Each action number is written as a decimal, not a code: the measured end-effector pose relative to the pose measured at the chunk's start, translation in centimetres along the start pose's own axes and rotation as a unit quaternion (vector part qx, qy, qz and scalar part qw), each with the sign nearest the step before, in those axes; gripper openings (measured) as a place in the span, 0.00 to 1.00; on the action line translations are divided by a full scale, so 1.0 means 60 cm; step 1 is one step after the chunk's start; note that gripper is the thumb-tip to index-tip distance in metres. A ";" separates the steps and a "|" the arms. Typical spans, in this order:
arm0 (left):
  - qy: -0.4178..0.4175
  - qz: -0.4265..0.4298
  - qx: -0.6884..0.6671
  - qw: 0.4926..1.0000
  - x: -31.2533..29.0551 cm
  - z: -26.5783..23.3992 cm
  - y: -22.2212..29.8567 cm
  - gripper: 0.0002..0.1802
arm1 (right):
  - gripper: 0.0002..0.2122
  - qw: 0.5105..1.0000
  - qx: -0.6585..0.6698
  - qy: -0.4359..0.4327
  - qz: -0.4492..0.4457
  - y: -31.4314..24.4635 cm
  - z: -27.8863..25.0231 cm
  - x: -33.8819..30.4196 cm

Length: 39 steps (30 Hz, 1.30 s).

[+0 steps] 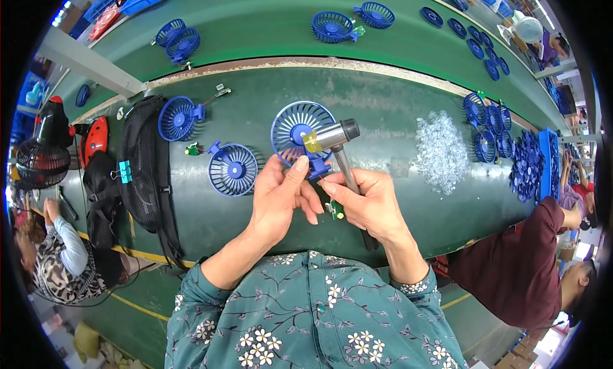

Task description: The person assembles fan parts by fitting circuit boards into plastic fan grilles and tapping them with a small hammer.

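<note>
A round blue fan cage (288,121) stands in front of me on the green table. My left hand (276,199) holds it at its lower edge near the clip-like joint (317,168), thumb on top. My right hand (373,206) is closed around a hammer (345,168). Its metal head with a black face and a yellow end lies over the cage's right part. My right thumb and forefinger also pinch close to the joint; what is between them is hard to make out. Just below hangs a small green circuit board (335,209).
More blue fan cages (234,169) lie to the left, beside a black backpack (142,164). To the right are a heap of clear small parts (442,153), stacked cages (486,123) and blue discs (527,168). A green conveyor (268,40) carries parts behind. A co-worker in maroon (504,267) sits right.
</note>
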State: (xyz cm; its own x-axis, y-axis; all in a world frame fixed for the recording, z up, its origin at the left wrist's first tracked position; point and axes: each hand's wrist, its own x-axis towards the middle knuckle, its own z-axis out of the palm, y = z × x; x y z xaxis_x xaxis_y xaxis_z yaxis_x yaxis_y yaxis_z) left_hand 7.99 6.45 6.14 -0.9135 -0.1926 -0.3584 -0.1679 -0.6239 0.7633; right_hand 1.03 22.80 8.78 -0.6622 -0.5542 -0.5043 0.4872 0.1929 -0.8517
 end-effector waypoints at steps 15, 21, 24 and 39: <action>-0.044 0.015 0.005 0.999 -0.007 -0.008 0.000 0.30 | 0.14 0.921 -0.271 0.046 -0.276 0.042 0.021 -0.021; -0.024 0.046 0.126 0.991 -0.024 0.007 0.016 0.37 | 0.24 0.789 -0.415 0.125 -0.436 0.045 0.012 -0.021; -0.067 0.135 0.237 0.960 -0.021 -0.016 -0.005 0.45 | 0.25 0.771 -0.422 0.129 -0.459 0.031 0.014 -0.015; -0.111 0.082 0.147 0.980 -0.037 -0.007 0.010 0.49 | 0.25 0.774 -0.416 0.056 -0.474 0.048 0.020 -0.015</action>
State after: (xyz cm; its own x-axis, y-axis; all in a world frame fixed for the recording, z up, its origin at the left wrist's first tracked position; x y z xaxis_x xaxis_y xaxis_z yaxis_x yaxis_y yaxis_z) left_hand 10.10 6.19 7.17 -0.9896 -0.0826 -0.1181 -0.0825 -0.3475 0.9340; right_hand 3.74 22.87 6.99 -0.5655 -0.7016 0.4335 -0.7517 0.2222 -0.6209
